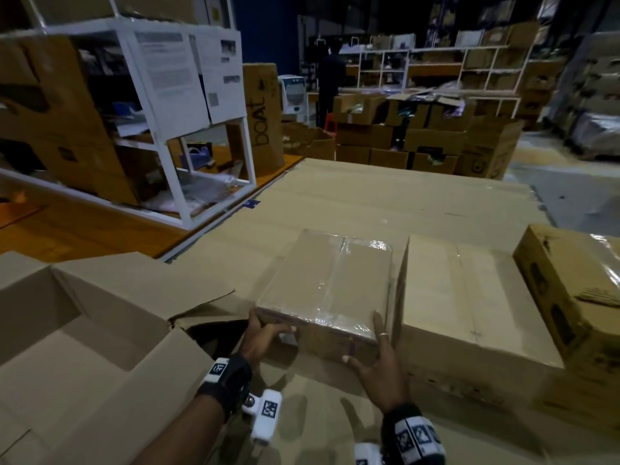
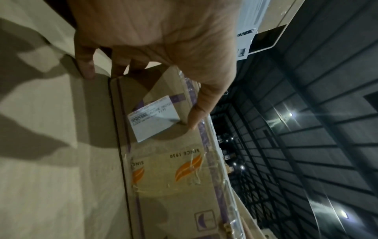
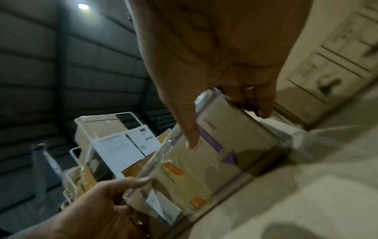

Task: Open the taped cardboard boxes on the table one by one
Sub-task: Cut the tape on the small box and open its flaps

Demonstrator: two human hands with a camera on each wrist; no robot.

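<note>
A small brown cardboard box (image 1: 328, 283), sealed with clear tape along its top seam, lies on the cardboard-covered table (image 1: 369, 203). My left hand (image 1: 271, 325) grips its near left corner, thumb on the front face beside a white label (image 2: 153, 119). My right hand (image 1: 364, 340) grips the near right corner, thumb on the front face and fingers along the right side. In the right wrist view the same box (image 3: 204, 161) shows purple and orange print. A larger taped box (image 1: 469, 313) stands against its right side.
An open empty carton (image 1: 84, 330) with raised flaps sits at the near left. A printed taped box (image 1: 577, 297) stands at the far right. A white shelf rack (image 1: 174, 122) rises behind on the left. Stacks of cartons (image 1: 419, 139) and a person stand farther back.
</note>
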